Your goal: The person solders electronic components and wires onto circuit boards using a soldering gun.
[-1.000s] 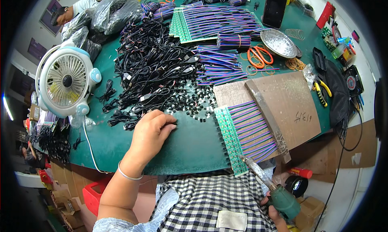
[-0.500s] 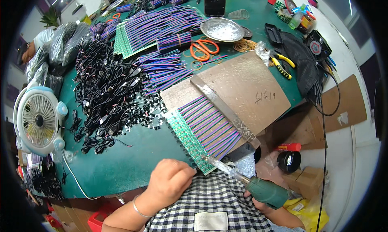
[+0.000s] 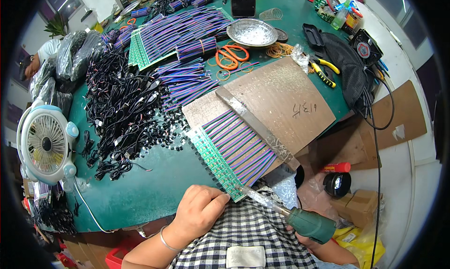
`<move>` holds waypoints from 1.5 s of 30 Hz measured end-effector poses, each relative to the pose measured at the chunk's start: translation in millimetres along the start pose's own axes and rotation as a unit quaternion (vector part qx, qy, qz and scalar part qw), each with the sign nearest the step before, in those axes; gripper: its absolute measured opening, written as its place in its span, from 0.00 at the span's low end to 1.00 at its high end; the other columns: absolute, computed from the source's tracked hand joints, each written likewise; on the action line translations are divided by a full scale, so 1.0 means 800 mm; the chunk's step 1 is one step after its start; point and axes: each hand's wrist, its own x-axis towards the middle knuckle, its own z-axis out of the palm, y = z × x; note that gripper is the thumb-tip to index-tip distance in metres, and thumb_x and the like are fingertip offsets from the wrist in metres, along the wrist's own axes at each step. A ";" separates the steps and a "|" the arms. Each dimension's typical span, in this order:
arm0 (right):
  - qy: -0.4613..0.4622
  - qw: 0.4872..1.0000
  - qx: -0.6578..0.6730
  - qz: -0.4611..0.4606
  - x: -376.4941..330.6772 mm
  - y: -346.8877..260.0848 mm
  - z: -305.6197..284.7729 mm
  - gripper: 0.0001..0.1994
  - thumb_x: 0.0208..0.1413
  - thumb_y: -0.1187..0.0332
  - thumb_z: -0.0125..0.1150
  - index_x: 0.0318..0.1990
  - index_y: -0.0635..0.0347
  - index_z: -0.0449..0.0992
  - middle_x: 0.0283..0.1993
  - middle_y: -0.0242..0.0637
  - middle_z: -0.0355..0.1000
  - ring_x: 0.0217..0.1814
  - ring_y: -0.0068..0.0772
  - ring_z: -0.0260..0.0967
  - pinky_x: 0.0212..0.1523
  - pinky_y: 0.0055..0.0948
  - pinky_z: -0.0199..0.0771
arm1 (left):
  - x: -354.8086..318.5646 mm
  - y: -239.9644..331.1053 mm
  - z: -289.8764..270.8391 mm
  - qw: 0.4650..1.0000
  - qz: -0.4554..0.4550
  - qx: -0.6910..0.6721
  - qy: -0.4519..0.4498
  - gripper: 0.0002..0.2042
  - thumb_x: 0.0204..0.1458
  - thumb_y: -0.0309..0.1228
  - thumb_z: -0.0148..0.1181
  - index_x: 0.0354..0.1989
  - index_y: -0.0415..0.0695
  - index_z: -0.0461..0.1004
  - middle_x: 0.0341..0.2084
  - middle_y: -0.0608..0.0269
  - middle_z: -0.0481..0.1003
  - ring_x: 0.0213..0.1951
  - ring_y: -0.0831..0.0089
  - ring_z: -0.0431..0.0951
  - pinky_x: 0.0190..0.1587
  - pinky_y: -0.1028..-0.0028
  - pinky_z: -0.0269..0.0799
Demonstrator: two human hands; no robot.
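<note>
My right hand [image 3: 305, 241] grips the green handle of a soldering iron [image 3: 309, 223]; its tip touches the near end of a row of small green circuit boards [image 3: 213, 159] with purple ribbon wires [image 3: 239, 145]. The wires lie on a brown board [image 3: 281, 98] under a metal bar [image 3: 258, 126]. My left hand [image 3: 199, 212] rests at the table's front edge, fingertips close to the nearest circuit board, fingers loosely curled and holding nothing that I can see.
A heap of black cables [image 3: 122, 114] covers the left of the green table [image 3: 140, 194]. A small white fan [image 3: 45, 145] stands at far left. Further back lie more wired boards [image 3: 178, 32], orange scissors [image 3: 232, 56], a metal dish [image 3: 253, 33] and yellow-handled pliers [image 3: 323, 72]. Another person [image 3: 35, 60] sits at upper left.
My left hand left the black cables and came back to the table's front edge beside the circuit boards. The view swung right, and the iron's tip now touches the nearest board.
</note>
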 end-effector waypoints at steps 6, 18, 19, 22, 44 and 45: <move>0.042 0.984 0.152 0.084 -0.004 -0.003 0.015 0.28 0.43 0.54 0.70 0.46 0.67 0.73 0.36 0.37 0.76 0.38 0.31 0.75 0.41 0.26 0.75 | -0.001 0.000 0.004 1.000 -0.002 0.005 0.001 0.10 0.39 0.25 0.63 0.33 0.43 0.75 0.29 0.65 0.72 0.32 0.68 0.73 0.36 0.69 0.69; 0.034 0.997 0.056 0.042 0.003 -0.007 0.017 0.23 0.41 0.63 0.72 0.44 0.66 0.73 0.34 0.36 0.77 0.32 0.29 0.76 0.34 0.22 0.75 | 0.000 0.002 0.010 0.999 -0.004 -0.005 0.041 0.18 0.26 0.19 0.67 0.32 0.43 0.74 0.26 0.64 0.72 0.28 0.66 0.73 0.30 0.68 0.67; 0.023 0.999 0.031 0.030 0.003 -0.007 0.016 0.23 0.41 0.64 0.72 0.43 0.66 0.73 0.33 0.36 0.77 0.32 0.29 0.76 0.33 0.21 0.75 | 0.000 0.002 0.009 0.999 -0.008 -0.001 0.031 0.15 0.30 0.21 0.66 0.32 0.43 0.74 0.27 0.65 0.72 0.30 0.67 0.73 0.32 0.68 0.68; 0.024 0.994 0.088 0.067 0.005 -0.014 0.016 0.24 0.45 0.56 0.70 0.43 0.66 0.74 0.33 0.35 0.78 0.32 0.30 0.76 0.34 0.22 0.75 | 0.000 0.003 0.009 1.000 -0.012 0.003 0.022 0.13 0.35 0.22 0.66 0.32 0.42 0.74 0.28 0.65 0.72 0.31 0.68 0.73 0.35 0.68 0.69; 0.045 0.998 0.047 0.015 -0.013 0.015 0.019 0.26 0.46 0.48 0.67 0.42 0.64 0.76 0.38 0.41 0.76 0.39 0.42 0.77 0.42 0.34 0.77 | 0.000 0.003 0.012 0.999 -0.005 0.021 0.036 0.12 0.34 0.22 0.65 0.30 0.41 0.74 0.27 0.65 0.72 0.30 0.68 0.73 0.34 0.69 0.69; 0.044 0.999 0.027 -0.010 -0.013 0.020 0.019 0.26 0.46 0.48 0.67 0.42 0.64 0.76 0.38 0.41 0.76 0.38 0.42 0.77 0.41 0.34 0.77 | -0.001 0.003 0.012 0.999 -0.005 0.021 0.036 0.12 0.34 0.22 0.65 0.30 0.41 0.74 0.27 0.65 0.72 0.30 0.68 0.73 0.34 0.69 0.69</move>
